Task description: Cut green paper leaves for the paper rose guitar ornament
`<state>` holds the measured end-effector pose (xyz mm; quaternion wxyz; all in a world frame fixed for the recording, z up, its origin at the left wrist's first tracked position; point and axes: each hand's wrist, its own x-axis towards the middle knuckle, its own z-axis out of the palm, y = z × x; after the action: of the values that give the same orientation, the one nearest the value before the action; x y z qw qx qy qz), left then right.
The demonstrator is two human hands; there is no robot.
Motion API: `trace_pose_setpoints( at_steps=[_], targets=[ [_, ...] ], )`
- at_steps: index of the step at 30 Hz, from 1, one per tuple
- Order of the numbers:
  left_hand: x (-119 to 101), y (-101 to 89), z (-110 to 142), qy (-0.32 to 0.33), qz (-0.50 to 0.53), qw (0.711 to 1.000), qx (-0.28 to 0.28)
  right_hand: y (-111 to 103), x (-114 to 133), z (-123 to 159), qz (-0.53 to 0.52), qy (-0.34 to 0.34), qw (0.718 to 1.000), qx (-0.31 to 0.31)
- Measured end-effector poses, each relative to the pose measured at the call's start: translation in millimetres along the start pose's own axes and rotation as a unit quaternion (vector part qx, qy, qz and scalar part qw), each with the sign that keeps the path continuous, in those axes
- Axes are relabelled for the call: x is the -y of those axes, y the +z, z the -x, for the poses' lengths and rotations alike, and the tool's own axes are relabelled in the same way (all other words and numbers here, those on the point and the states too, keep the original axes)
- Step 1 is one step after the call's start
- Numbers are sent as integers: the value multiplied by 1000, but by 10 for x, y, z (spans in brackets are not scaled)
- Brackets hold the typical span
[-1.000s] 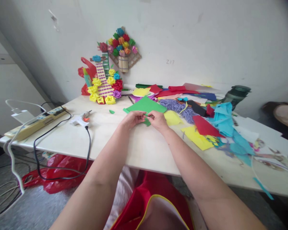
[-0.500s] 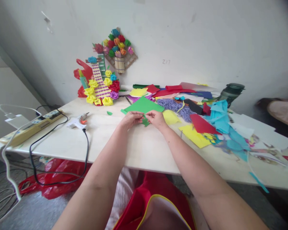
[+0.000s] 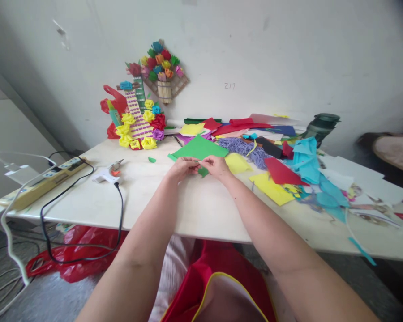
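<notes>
My left hand (image 3: pixel 185 168) and my right hand (image 3: pixel 216 167) meet fingertip to fingertip over the table. Both are closed in a pinch on a small green paper piece, mostly hidden by the fingers. Just below the fingertips a ragged bit of green paper (image 3: pixel 203 171) shows. Right behind my hands lies a larger green paper sheet (image 3: pixel 199 146). A small green leaf-shaped cutout (image 3: pixel 152 159) rests on the table to the left.
Left stand a white glue gun (image 3: pixel 105 175) with a black cord and a power strip (image 3: pixel 42 183). Paper-flower crafts (image 3: pixel 139 116) stand at the back. Purple shredded paper (image 3: pixel 245 150), yellow paper (image 3: pixel 272 188), red paper (image 3: pixel 284 172) and a dark bottle (image 3: pixel 322 127) are at right.
My fingertips have drawn closer together, covering the green bit that showed between them. The camera view has shifted slightly; the things on the table lie as before.
</notes>
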<state>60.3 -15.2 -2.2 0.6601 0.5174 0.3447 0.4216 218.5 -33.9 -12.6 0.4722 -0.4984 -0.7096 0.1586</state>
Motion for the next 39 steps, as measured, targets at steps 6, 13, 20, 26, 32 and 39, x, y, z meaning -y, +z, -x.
trace_pose_setpoints(
  at_steps=[6,13,20,26,32,39],
  targets=[
    [-5,12,9,1,-5,1000,-8,20,-53,-17,13,-1,1000,-3],
    [-28,37,27,30,-11,999,-1,-13,-53,-17,46,-1,999,-12],
    [-17,25,19,54,9,998,43,-55,6,-39,185,-24,982,-37],
    [-13,62,21,55,1,997,50,-40,71,-7,254,-21,966,-31],
    [-1,75,11,94,-33,995,23,-34,66,6,42,25,998,-27],
    [3,62,-16,143,-104,984,-35,-91,100,33,-189,109,975,33]
  ],
)
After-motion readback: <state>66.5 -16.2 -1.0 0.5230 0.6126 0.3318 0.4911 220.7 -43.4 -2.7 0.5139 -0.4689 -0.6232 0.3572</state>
